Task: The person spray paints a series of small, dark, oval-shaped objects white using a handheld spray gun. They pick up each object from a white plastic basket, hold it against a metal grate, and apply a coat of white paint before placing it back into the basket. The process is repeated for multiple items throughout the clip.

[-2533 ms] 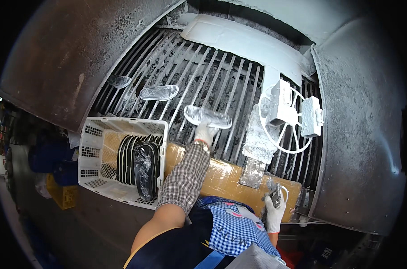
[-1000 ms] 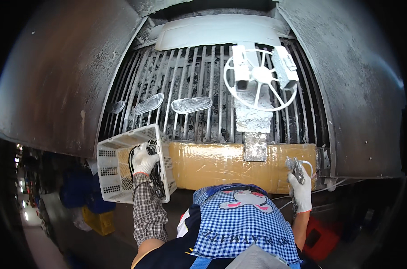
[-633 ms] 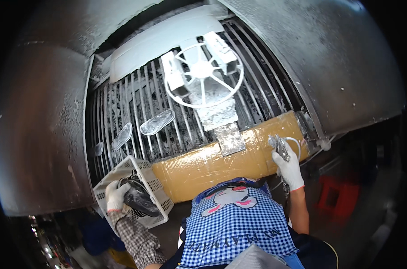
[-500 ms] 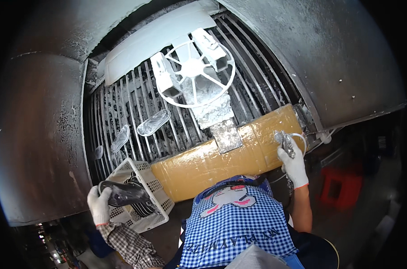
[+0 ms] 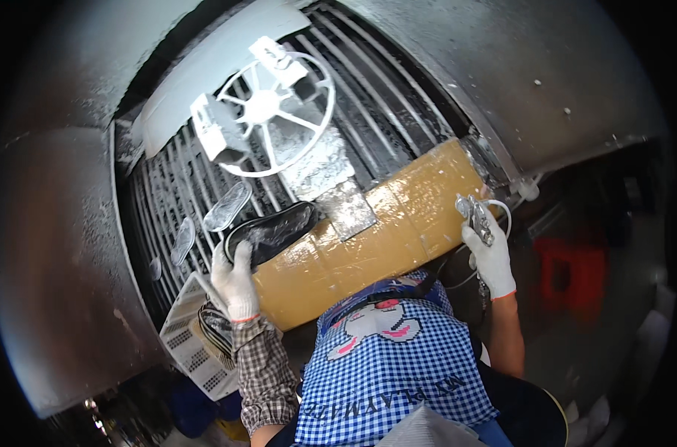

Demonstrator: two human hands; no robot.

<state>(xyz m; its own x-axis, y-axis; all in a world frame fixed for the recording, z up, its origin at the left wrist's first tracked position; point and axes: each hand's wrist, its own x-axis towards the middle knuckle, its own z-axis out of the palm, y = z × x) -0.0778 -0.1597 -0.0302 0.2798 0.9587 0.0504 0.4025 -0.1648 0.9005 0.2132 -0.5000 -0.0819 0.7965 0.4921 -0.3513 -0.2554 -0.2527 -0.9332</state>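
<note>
My gloved left hand [image 5: 234,283] is closed on one end of a black shoe sole [image 5: 275,231] with a pale rim. It holds the sole tilted over the left part of the tape-covered yellow board [image 5: 398,220], its far end near the wheel's support. On the right, my gloved right hand [image 5: 493,261] grips a metal spray gun [image 5: 480,222] with a pale hose [image 5: 508,220] looping beside it. The gun's nozzle is above the board's right end. Below my left wrist, more dark soles [image 5: 217,328] sit in a white plastic crate [image 5: 185,352], partly hidden by my arm.
A white-coated spoked wheel [image 5: 264,108] with two blocks stands over the metal grate [image 5: 368,119]. Several silvery sole-shaped pieces [image 5: 228,206] lie on the grate's left side. Metal walls [image 5: 55,246] flank it. A red stool [image 5: 573,276] stands at right.
My left hand has carried the black shoe sole up and right, from over the crate to over the board. My right hand keeps the spray gun in nearly the same place. The view has shifted.
</note>
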